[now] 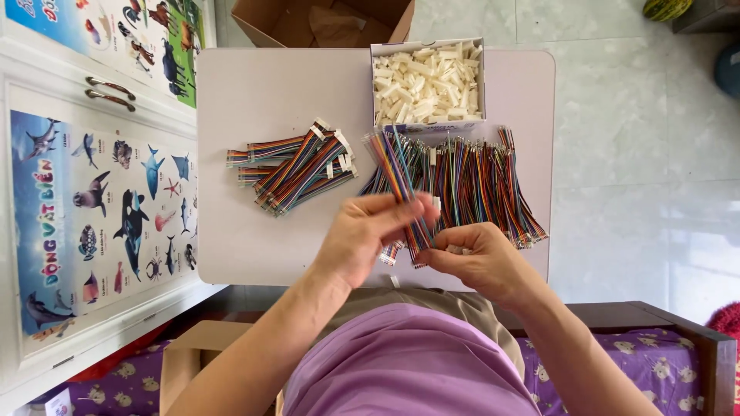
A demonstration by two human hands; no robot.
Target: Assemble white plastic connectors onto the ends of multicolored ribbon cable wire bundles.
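1. While my left hand [362, 239] and right hand [476, 258] meet above the surface [247, 239], both sets of fingers pinch one rainbow ribbon cable [406, 192].
2. I cannot make out the cable's lower end behind my hands.
3. Loose cables [478, 181], a finished bundle [297, 166] and a box of white connectors [428, 81] lie on the pale surface, over a tiled floor [640, 154].

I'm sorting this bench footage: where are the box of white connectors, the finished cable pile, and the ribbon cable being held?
box of white connectors [428, 123], head view, front rim.
finished cable pile [297, 166], head view, middle.
ribbon cable [401, 166], head view, upper strands.
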